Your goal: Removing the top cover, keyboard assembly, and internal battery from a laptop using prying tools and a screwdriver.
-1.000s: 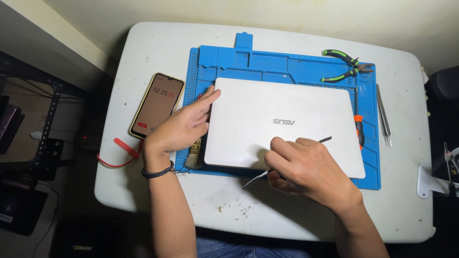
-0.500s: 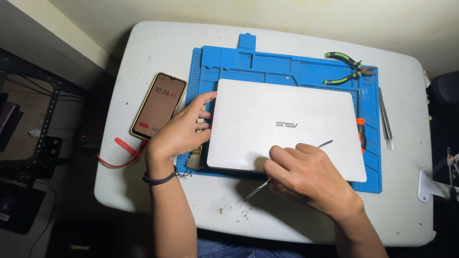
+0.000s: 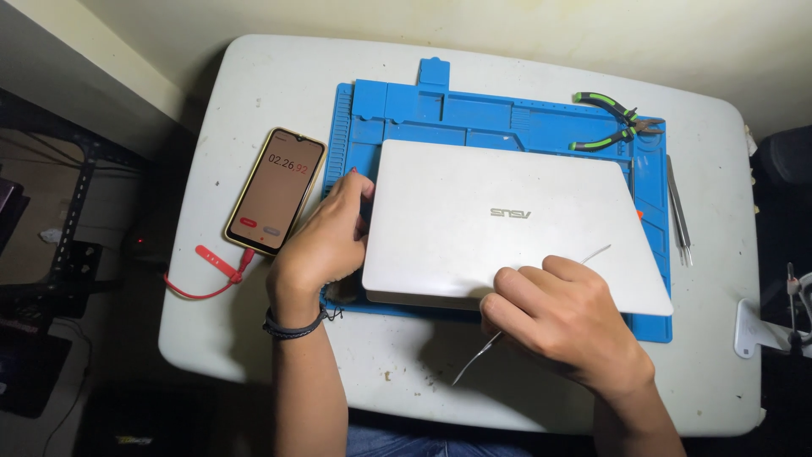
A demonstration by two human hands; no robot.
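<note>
My left hand [image 3: 326, 241] gripped the white laptop's [image 3: 507, 224] left edge; my right hand [image 3: 562, 317], closed around a thin tool [image 3: 592, 253], rested on its near edge; phone [image 3: 276, 190] by the table's [image 3: 254, 93] left edge, pliers [image 3: 613, 123] at the blue mat's [image 3: 474, 114] far-right corner.

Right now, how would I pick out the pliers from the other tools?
Start at the blue work mat under the white laptop. At its far right corner lie the pliers, the only tool with green-and-black handles; the thin metal tweezers lie off the mat's right edge.
</note>
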